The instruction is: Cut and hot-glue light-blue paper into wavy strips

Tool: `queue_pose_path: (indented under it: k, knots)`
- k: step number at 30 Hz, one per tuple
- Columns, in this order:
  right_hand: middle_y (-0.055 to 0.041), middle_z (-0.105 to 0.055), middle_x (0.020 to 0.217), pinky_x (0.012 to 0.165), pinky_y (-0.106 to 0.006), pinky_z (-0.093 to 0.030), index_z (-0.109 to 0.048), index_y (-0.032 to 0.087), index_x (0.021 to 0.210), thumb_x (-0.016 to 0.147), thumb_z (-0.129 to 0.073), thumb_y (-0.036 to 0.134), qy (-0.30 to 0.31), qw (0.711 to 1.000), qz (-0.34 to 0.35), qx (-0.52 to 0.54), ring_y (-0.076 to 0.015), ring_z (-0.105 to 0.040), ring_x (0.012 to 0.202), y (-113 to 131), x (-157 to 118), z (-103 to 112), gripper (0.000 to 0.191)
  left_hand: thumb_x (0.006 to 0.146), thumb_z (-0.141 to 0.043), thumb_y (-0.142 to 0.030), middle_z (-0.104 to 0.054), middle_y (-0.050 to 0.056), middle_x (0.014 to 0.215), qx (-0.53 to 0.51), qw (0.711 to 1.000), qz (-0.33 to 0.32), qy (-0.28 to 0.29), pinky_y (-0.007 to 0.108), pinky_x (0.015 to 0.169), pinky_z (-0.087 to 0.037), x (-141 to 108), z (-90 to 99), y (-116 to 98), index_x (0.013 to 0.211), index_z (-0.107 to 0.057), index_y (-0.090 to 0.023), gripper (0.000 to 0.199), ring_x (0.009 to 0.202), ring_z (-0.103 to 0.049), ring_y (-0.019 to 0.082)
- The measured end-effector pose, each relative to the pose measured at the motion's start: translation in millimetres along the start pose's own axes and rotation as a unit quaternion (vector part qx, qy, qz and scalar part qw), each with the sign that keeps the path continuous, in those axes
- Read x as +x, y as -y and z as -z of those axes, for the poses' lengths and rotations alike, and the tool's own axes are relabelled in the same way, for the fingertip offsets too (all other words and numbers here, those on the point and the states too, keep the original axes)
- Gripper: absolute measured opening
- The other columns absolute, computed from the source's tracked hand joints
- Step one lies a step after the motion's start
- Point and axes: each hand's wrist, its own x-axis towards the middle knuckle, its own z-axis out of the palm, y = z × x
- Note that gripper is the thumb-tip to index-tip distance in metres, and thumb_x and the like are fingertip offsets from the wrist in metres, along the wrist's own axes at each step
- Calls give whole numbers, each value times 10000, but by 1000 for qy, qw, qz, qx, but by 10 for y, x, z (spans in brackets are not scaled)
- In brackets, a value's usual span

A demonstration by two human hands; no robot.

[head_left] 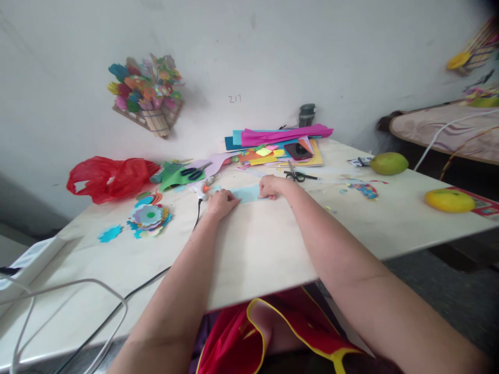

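A strip of light blue paper (248, 194) lies on the white table between my two hands. My left hand (224, 202) rests on its left end, fingers lying over the paper and pressed down. At the right end, my right hand (270, 187) is closed, its curled fingers gripping the paper's edge. Just behind my left hand is a white glue gun (200, 190) with a black cord. Scissors with black handles (295, 174) lie behind my right hand, beside a black pen (312, 177).
Stacked paper flowers (150, 215) and a red plastic bag (111, 179) are at left. A second pair of scissors (195, 171) lies on green paper. Coloured sheets (286, 136) and a phone (298, 151) are at back; mangoes (389, 163) at right. Cables cross the left front.
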Motion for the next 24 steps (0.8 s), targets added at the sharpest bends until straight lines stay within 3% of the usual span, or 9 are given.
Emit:
queue_pose_path:
  k: [5,7,10,13,16,20,24]
  knots:
    - [-91,-691,870,648,-227,-461,-690,139,863,662,-636,164,-84,990,82,-84,-200,-634,789,116,-35,17,210,736,-559,-434,-641,67,900,-8,1000,-19,-7,322,758,-404,-19,-67,-171,742,-650,-206,246,895,-554,231]
    - [-75,-692,866,624,-206,-455,-674,146,913,685,-585,137,-103,988,110,-26,-170,-632,745,185,-9,-36,246,742,-560,-414,-642,71,901,-2,999,-25,-29,339,800,-394,-25,-109,-286,746,-655,-202,232,918,-548,239]
    - [-59,-690,791,537,-185,-447,-630,137,1004,711,-527,114,-75,989,89,86,-122,-610,587,259,63,-158,311,738,-568,-353,-643,75,899,-19,998,-48,-29,324,790,-407,-17,-144,-378,768,-666,-189,194,908,-555,233]
    - [-60,-678,744,527,-172,-450,-650,117,891,684,-536,82,-49,988,73,124,-113,-600,570,268,105,-233,239,710,-585,-316,-644,57,906,-69,996,-51,0,292,779,-420,-2,-99,-277,819,-669,-193,184,882,-564,207]
    - [-64,-665,722,530,-172,-460,-640,100,878,687,-522,54,-34,983,69,165,-102,-583,561,252,64,-219,228,647,-619,-302,-639,44,912,-113,993,-30,25,289,785,-430,-5,19,-45,912,-652,-198,286,869,-565,194]
    - [-43,-647,689,549,-160,-463,-634,96,856,676,-539,21,-20,980,77,184,-81,-561,557,256,-51,-156,217,634,-551,-250,-636,15,857,-215,975,-19,53,272,747,-448,-8,137,180,875,-654,-196,268,815,-570,164]
    - [-21,-640,664,559,-158,-463,-647,102,800,681,-575,45,-12,976,103,190,-70,-549,550,239,-74,-144,150,620,-557,-274,-641,10,751,-263,962,-3,79,262,682,-446,24,112,240,785,-658,-176,216,723,-567,151]
